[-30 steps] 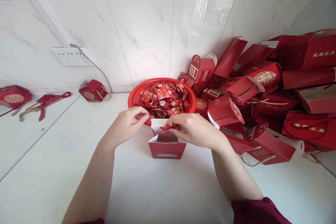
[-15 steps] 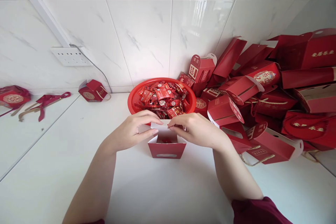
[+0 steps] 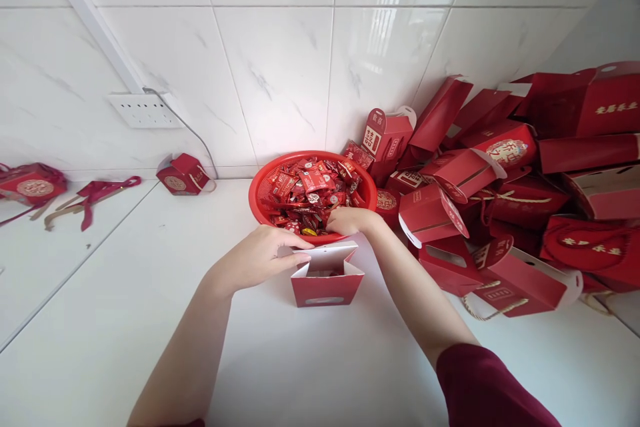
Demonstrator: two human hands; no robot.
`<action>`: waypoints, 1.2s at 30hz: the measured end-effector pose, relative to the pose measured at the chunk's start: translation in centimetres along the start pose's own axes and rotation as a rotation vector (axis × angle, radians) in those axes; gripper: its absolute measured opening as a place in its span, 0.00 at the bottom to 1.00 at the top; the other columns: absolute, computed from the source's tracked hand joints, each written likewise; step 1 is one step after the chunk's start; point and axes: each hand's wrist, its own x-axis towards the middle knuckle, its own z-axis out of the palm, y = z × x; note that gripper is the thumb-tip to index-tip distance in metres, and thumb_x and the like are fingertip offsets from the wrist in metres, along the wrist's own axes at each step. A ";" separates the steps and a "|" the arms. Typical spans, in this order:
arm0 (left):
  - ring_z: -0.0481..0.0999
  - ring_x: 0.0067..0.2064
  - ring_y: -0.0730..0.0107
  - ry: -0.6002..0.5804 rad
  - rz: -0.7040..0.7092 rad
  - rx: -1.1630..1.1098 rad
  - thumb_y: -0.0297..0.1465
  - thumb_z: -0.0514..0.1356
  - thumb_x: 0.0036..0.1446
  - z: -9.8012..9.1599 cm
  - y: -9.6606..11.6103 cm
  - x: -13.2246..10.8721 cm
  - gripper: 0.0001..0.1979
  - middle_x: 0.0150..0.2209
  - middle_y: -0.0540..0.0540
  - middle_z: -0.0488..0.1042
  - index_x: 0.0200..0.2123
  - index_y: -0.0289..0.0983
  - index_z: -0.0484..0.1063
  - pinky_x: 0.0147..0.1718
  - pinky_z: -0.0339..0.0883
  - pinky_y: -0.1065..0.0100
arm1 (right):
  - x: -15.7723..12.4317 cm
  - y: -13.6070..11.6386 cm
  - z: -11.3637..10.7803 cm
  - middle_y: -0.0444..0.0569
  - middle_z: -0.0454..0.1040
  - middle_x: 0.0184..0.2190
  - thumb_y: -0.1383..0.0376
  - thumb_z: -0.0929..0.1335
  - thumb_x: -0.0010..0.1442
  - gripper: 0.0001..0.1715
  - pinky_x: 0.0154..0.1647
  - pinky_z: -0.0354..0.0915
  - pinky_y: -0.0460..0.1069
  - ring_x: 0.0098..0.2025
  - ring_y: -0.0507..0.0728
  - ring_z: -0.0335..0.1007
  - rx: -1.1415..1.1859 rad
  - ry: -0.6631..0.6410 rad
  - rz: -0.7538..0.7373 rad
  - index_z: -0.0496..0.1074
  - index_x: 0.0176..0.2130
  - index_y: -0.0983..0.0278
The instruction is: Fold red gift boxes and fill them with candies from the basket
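A red gift box [image 3: 327,292] with a white inside stands upright on the table, its top open toward me. My left hand [image 3: 265,257] is closed on the box's back left corner, thumb on one side and fingers on the other. Behind the box sits a red plastic basket [image 3: 257,197] filled with small wrapped candies [image 3: 317,180], mostly red. Over the basket's front rim, my right hand [image 3: 350,220] reaches into the candies. Its fingertips are hidden among the wrappers, so what they grip does not show. Something reddish lies inside the box, too dark to name.
A heap of red gift boxes [image 3: 525,203], some with rope handles, fills the right side. At left are a small red box [image 3: 183,175], ribbons [image 3: 93,200] and another red box [image 3: 33,185]. A socket strip [image 3: 145,111] with a cable is on the tiled wall.
My right hand has left the box's top edge and moved forward into the candy basket. My left hand stays at the box. The view has shifted slightly.
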 end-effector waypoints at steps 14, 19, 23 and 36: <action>0.79 0.40 0.62 -0.034 -0.033 0.018 0.42 0.56 0.61 -0.2 0.4 0.3 0.15 0.38 0.49 0.82 0.41 0.43 0.82 0.36 0.68 0.70 | 3.2 0.5 -0.1 0.59 0.80 0.42 0.66 0.67 0.56 0.18 0.40 0.64 0.50 0.42 0.63 0.76 -0.075 -0.211 0.036 0.81 0.43 0.70; 0.79 0.41 0.61 -0.035 -0.032 0.019 0.43 0.56 0.62 -0.1 0.4 0.3 0.16 0.36 0.49 0.81 0.41 0.43 0.82 0.38 0.69 0.69 | 2.8 1.5 -0.3 0.48 0.80 0.48 0.68 0.66 0.57 0.21 0.45 0.63 0.46 0.48 0.59 0.75 0.053 -0.226 -0.102 0.80 0.48 0.63; 0.78 0.42 0.61 -0.031 -0.038 0.015 0.43 0.56 0.62 -0.1 0.2 0.3 0.17 0.38 0.49 0.82 0.43 0.44 0.81 0.39 0.69 0.68 | 2.4 1.4 -0.3 0.46 0.78 0.51 0.65 0.65 0.60 0.23 0.46 0.64 0.44 0.49 0.57 0.75 0.178 -0.263 -0.160 0.77 0.53 0.61; 0.78 0.44 0.61 -0.055 -0.104 -0.030 0.42 0.57 0.62 -0.1 0.2 0.3 0.15 0.40 0.51 0.81 0.45 0.46 0.80 0.44 0.69 0.68 | 3.0 1.1 0.0 0.49 0.79 0.50 0.57 0.71 0.56 0.25 0.45 0.67 0.47 0.48 0.61 0.76 0.317 -0.262 -0.177 0.78 0.52 0.63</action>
